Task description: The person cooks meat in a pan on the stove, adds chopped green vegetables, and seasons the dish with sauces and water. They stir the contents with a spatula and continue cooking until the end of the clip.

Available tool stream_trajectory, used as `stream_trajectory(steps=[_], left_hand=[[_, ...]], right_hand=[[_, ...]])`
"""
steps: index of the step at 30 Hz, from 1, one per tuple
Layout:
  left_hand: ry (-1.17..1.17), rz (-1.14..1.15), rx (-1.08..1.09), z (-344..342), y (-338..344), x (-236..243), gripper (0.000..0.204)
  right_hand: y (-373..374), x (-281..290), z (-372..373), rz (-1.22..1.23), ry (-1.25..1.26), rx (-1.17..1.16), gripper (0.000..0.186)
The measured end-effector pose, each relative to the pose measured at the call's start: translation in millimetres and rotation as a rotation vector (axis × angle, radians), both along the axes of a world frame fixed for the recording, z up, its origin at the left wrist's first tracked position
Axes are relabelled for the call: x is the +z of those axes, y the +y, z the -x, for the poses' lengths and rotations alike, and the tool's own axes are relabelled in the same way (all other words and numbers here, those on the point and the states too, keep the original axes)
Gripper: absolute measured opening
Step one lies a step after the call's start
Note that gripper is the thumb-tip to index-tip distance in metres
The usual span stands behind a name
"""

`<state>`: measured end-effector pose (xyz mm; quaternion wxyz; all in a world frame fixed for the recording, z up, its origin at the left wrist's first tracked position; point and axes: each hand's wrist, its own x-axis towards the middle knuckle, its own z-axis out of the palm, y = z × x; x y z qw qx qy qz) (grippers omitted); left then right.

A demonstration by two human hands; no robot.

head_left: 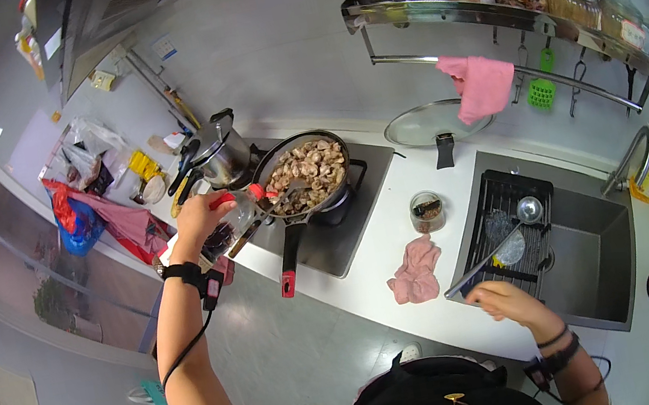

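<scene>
- My right hand [505,302] is by the front left corner of the sink [609,239]. Its fingers curl in loosely, just beside the ladle [529,210] handle. I can't tell if they hold anything.
- The ladle's round end is over the black rack [517,260] inside the sink, and its handle pokes out past that corner.
- Left of the sink, a pink cloth [416,271] is bunched near the front edge of the countertop [384,222]. A little glass jar [426,219] stands just behind it.
- My left hand [202,222] holds a clear bottle [242,213], with its red end at the left rim of the pan [345,166]. I can't see anything run out, so I can't tell how much is used.
- The pan sits on the stove [350,224], with lots of brown food bits [314,165] in it. So that part is done. This looks like the middle of the cooking to me: the bottle is not put down.
- The glass lid [415,124] is off, lying by the countertop's back edge.
</scene>
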<state>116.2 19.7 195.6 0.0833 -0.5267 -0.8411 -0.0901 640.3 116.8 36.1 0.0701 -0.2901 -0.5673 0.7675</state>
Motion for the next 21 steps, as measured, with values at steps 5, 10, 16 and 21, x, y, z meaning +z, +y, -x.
stream_trajectory(steps=[5, 10, 16, 21], left_hand=[[-0.062, 0.097, -0.132, 31, 41, -25, 0.04], [-0.102, 0.21, -0.181, 45, 96, -57, 0.035], [-0.108, 0.242, -0.186, 51, 165, -73, 0.034], [-0.099, 0.145, -0.04, 62, 203, -77, 0.033]], right_hand=[[-45, -18, -72, 0.096, -0.128, -0.632, 0.022], [-89, -22, -107, 0.119, -0.199, -1.002, 0.019], [-117, -13, -113, 0.108, -0.307, -1.175, 0.021], [-128, -8, -109, 0.053, -0.289, -1.195, 0.021]])
